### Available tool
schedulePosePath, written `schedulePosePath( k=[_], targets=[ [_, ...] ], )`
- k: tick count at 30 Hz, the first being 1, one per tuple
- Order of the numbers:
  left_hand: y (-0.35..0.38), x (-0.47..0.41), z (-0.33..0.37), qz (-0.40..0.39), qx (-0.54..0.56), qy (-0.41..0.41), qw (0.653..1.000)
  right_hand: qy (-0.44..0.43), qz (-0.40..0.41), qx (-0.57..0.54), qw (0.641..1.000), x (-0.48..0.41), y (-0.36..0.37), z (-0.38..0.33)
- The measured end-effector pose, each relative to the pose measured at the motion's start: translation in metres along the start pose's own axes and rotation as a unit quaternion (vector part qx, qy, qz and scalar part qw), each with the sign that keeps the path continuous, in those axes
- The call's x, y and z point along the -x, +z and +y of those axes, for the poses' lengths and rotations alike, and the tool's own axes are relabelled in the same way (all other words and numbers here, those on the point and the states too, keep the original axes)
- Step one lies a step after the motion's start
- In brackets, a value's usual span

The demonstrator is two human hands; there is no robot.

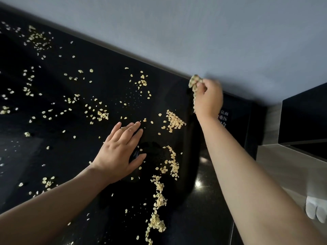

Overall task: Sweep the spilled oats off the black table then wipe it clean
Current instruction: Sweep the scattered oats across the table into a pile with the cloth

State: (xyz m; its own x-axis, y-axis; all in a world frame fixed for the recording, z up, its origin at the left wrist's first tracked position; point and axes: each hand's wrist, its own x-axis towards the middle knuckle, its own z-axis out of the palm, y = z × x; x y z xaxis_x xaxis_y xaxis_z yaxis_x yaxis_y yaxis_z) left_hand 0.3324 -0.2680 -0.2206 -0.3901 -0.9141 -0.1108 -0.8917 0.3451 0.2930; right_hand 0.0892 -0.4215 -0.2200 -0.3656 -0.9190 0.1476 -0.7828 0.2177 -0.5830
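Observation:
Pale oat flakes lie all over the glossy black table (53, 156). A dense trail of oats (159, 197) runs toward the near edge, a pile (174, 121) sits close to the far right corner, and thinner patches (38, 39) reach the far left. My left hand (122, 151) rests flat on the table with straight fingers, a few flakes at its fingertips. My right hand (208, 99) is raised at the table's far edge, fingers curled round a crumpled, yellowish speckled cloth (194, 82) that hangs down beside the palm; this hand is blurred.
A grey wall (194, 32) runs along the table's far edge. At the right stand a black and steel unit (300, 121) and a pale surface below it. A printed label (223, 117) marks the table's right end. White-socked toes (316, 209) show at lower right.

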Motion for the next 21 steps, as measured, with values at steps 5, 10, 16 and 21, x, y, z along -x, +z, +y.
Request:
schedulePosePath(
  k=[5,10,16,21],
  targets=[
    [-0.003,0.0,0.001,-0.008,0.004,-0.003,1.0,-0.105,-0.067,0.004,0.992,0.036,0.018,-0.016],
    [-0.013,0.008,0.002,-0.013,0.017,-0.01,1.0,-0.135,-0.173,-0.077,0.973,0.09,0.005,-0.035],
    [-0.017,0.036,-0.006,-0.032,-0.005,-0.011,0.999,-0.016,-0.032,-0.044,0.998,0.06,-0.047,-0.015],
    [-0.014,0.055,-0.009,-0.042,-0.015,-0.043,0.998,0.022,-0.06,0.032,0.997,0.068,-0.028,0.006]
  ],
)
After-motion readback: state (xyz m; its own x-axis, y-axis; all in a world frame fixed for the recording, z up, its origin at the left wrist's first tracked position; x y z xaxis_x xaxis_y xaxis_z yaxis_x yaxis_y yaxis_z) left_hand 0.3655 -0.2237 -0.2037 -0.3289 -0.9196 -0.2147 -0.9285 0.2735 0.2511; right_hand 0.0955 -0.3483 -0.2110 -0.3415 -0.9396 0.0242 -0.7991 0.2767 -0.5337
